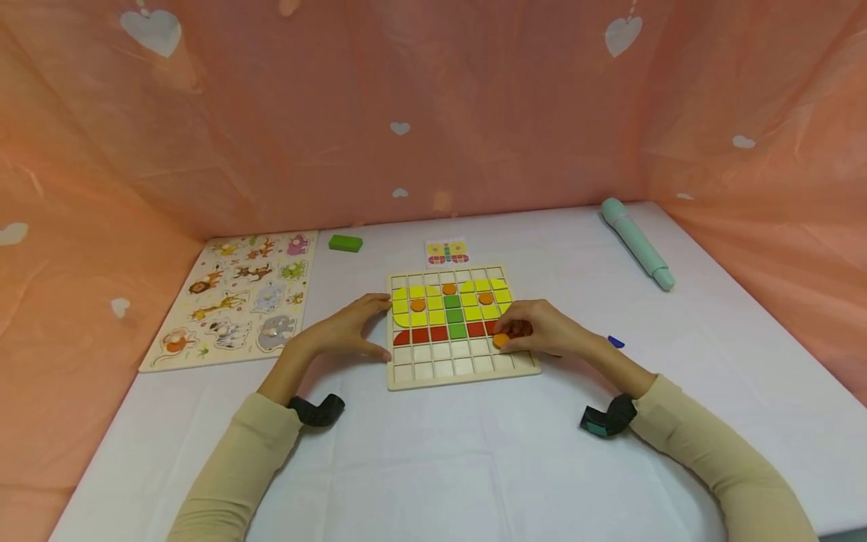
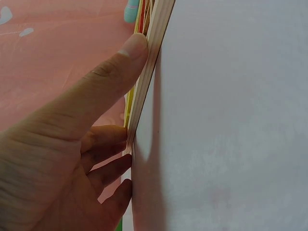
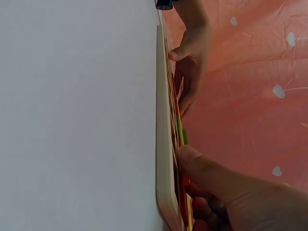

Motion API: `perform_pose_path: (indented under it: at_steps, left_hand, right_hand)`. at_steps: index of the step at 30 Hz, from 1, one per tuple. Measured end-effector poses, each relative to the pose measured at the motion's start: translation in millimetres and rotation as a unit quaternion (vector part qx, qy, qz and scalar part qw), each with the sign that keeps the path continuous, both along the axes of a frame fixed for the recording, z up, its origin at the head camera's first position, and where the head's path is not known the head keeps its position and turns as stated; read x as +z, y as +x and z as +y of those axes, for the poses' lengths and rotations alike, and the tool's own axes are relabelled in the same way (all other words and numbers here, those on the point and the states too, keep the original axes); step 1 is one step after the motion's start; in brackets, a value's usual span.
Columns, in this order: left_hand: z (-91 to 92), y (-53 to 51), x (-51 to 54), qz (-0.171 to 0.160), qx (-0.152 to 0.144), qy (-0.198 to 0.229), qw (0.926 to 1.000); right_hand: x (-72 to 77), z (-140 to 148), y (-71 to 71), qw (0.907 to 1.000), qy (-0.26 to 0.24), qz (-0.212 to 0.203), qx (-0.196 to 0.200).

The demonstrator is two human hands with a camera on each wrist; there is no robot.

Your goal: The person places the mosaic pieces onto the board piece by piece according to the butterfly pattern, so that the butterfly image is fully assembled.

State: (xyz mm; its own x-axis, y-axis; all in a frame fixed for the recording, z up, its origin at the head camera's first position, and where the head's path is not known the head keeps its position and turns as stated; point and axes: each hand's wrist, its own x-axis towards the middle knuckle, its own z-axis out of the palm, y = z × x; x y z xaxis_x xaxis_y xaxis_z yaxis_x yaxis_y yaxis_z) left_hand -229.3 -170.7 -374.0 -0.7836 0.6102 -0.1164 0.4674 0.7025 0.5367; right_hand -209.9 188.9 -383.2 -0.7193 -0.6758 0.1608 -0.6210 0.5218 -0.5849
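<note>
A wooden grid board [image 1: 443, 369] lies on the white table with yellow, red, green and orange pieces set in its squares, forming a butterfly-like pattern. My left hand [image 1: 342, 329] rests against the board's left edge, thumb and fingers spread along it; in the left wrist view the thumb [image 2: 132, 53] touches the wooden rim. Over the lower right of the board, my right hand [image 1: 542, 327] pinches an orange round piece [image 1: 500, 341] between thumb and fingers. That hand partly covers the red row [image 1: 476, 329]. In the right wrist view its fingers hide the piece.
Behind the board lies a small pattern card [image 1: 447, 253]. A green block [image 1: 345, 243] and an animal peg puzzle [image 1: 230, 301] are at the left. To the right are a mint-green microphone-shaped object [image 1: 637, 242] and a small blue piece [image 1: 616, 342]. Peach cloth surrounds the table.
</note>
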Motion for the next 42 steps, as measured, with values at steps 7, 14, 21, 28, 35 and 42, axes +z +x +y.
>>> perform_pose_path:
  at_steps: [7,14,21,28,35,42]
  left_hand:
    - [1.1,0.9,0.8,0.001,0.004,-0.007,1.0000]
    - [1.0,1.4,1.4,0.005,0.004,-0.009,0.9999]
    - [1.0,1.5,2.0,-0.001,0.004,-0.004,1.0000]
    - [0.8,0.6,0.8,-0.001,0.002,-0.003,1.0000]
    - [0.2,1.2,1.2,0.001,-0.001,-0.003,1.0000]
    - [-0.6,0.6,0.4,0.003,0.000,-0.005,1.0000]
  right_hand:
    - [0.0,-4,0.5,1.0000,0.005,0.002,0.001]
    - [0.3,-5,0.9,1.0000,0.009,0.003,-0.003]
    - [0.4,-5,0.8,0.9999,0.012,0.010,-0.001]
    - [0.5,-4,1.2,0.9998,0.015,0.014,0.003]
    - [2.2,-5,2.8,0.9998,0.016,0.008,0.003]
    - [12.3,4,0.3,0.9990,-0.023,0.034,-0.016]
